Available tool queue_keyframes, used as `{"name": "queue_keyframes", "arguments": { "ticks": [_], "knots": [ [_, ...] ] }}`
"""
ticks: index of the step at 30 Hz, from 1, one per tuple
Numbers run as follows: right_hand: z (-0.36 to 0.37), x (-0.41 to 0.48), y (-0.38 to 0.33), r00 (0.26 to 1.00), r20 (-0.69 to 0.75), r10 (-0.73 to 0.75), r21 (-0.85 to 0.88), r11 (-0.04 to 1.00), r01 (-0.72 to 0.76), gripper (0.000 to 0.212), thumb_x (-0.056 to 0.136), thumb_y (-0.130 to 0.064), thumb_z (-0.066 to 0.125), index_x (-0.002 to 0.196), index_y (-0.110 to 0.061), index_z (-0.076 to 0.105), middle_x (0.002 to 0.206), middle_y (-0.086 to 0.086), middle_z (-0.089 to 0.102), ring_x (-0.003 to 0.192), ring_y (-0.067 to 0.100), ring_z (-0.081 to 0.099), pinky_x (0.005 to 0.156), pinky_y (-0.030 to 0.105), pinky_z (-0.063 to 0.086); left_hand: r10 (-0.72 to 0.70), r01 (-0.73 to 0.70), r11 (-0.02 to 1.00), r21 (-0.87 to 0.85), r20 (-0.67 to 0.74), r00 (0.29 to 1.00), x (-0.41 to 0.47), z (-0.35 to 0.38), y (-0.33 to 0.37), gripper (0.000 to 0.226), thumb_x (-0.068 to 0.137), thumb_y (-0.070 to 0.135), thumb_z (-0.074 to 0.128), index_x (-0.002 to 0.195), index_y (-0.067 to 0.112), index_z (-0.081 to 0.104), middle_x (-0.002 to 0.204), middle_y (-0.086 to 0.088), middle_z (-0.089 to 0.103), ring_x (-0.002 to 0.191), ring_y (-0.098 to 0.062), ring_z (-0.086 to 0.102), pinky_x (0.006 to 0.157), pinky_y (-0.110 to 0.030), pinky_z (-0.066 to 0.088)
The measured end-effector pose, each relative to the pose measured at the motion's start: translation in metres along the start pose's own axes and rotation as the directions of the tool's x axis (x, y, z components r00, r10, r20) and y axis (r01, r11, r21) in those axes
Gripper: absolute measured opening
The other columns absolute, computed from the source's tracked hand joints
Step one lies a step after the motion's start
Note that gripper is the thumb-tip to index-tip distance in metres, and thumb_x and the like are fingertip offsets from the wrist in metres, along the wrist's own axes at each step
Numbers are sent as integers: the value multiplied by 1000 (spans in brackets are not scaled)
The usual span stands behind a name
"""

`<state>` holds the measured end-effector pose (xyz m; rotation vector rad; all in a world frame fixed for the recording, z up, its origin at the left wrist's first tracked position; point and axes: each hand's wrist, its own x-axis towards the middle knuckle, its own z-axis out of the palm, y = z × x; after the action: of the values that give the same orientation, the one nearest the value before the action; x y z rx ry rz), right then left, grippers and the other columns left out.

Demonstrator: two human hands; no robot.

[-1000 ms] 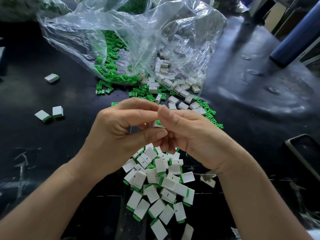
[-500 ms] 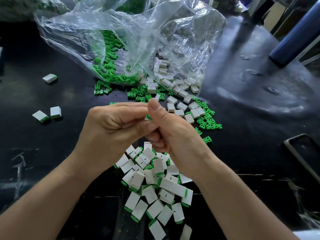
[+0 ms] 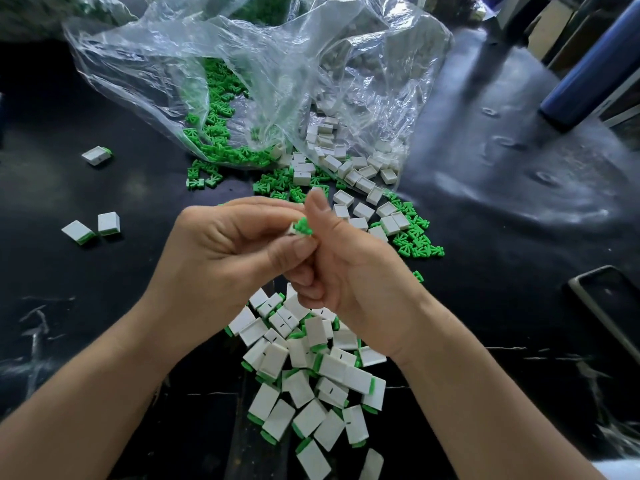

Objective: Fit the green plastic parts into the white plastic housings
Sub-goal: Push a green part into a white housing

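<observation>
My left hand [image 3: 221, 251] pinches a small white housing [image 3: 292, 230] between thumb and fingers above the table's middle. A green part [image 3: 303, 226] sticks out of the housing's end. My right hand [image 3: 349, 271] meets it from the right, its thumb upright against the green part and its other fingers curled below. A pile of fitted white-and-green pieces [image 3: 311, 368] lies under my wrists. Loose green parts [image 3: 415, 240] and bare white housings [image 3: 360, 209] are scattered just beyond my hands.
A clear plastic bag [image 3: 263, 81] spills green parts and white housings at the back. Three fitted pieces [image 3: 93, 230] lie apart on the left of the black table [image 3: 519, 209]. A phone [image 3: 613, 306] lies at the right edge, a dark blue cylinder [image 3: 595, 71] at the back right.
My hands rose slightly and turned. The right thumb swung upright, and the green part now shows sticking out of the white housing between my fingertips.
</observation>
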<state>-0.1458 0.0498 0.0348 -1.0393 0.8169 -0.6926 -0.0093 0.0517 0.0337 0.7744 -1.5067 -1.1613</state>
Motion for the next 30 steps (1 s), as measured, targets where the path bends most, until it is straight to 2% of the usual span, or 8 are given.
{"name": "queue_keyframes", "arguments": {
  "ticks": [2, 5, 10, 15, 21, 24, 28, 30],
  "knots": [
    [-2, 0, -2, 998, 66, 14, 52, 999, -17, 68, 81, -59, 31, 113, -5, 57, 60, -6, 38, 55, 7, 31, 53, 22, 26, -61, 60, 993, -97, -7, 998, -2, -2, 1, 18, 68, 4, 69, 86, -1, 70, 79, -14, 68, 51, -31, 62, 50, -37, 55],
    [-3, 0, -1, 998, 51, 24, 46, 999, -26, 67, 85, -53, 34, 123, -1, 52, 64, -3, 36, 56, 7, 29, 53, 22, 24, -137, 138, 981, -135, 18, 990, -2, -2, 0, 18, 69, 1, 69, 86, -3, 70, 68, -14, 67, 51, -27, 62, 52, -33, 54],
    [-3, -1, -1, 1000, -14, 12, -10, 1000, -12, 48, 82, -54, 39, 89, -10, 58, 72, 5, 41, 57, 10, 32, 52, 22, 26, -231, 234, 951, -202, 37, 972, -1, -5, 0, 24, 74, 9, 56, 91, 2, 71, 66, -17, 66, 55, -29, 61, 55, -32, 52],
    [-5, -1, -1, 998, -57, -7, -172, 985, -2, 78, 79, -54, 37, 117, 13, 49, 65, 0, 48, 56, 9, 37, 50, 19, 31, -243, 253, 941, -223, 74, 967, 1, -6, 4, 24, 72, 8, 59, 92, 3, 72, 71, -26, 65, 57, -34, 62, 59, -35, 55],
    [-5, -4, -4, 996, -53, -72, -215, 975, 59, 74, 81, -50, 38, 106, 19, 50, 53, -9, 51, 50, 7, 41, 47, 17, 33, -224, 249, 940, -231, 128, 966, 1, -6, 7, 30, 72, 12, 59, 99, 3, 69, 72, -15, 69, 60, -28, 64, 61, -29, 54],
    [-4, -6, -6, 996, -53, -69, -227, 972, 56, 63, 81, -49, 40, 94, 11, 56, 55, -9, 53, 51, 6, 42, 49, 18, 33, -227, 246, 947, -206, 108, 968, 1, -6, 7, 33, 62, 5, 65, 95, 4, 71, 81, -20, 70, 63, -34, 64, 61, -32, 55],
    [-2, -10, -11, 994, -38, -106, -262, 961, 92, 70, 79, -47, 44, 113, 14, 53, 65, -6, 53, 56, 5, 44, 52, 17, 33, -290, 300, 933, -197, 76, 954, 0, -9, 5, 31, 62, 8, 66, 92, 8, 73, 98, -14, 71, 70, -29, 66, 64, -26, 54],
    [-3, -12, -14, 994, -26, -109, -299, 949, 97, 67, 77, -44, 40, 113, 11, 55, 67, -5, 53, 57, 4, 45, 53, 16, 34, -277, 293, 933, -207, 103, 955, 0, -9, 5, 31, 65, 14, 63, 94, 7, 72, 94, -17, 71, 67, -30, 64, 63, -26, 54]
  ]
}}
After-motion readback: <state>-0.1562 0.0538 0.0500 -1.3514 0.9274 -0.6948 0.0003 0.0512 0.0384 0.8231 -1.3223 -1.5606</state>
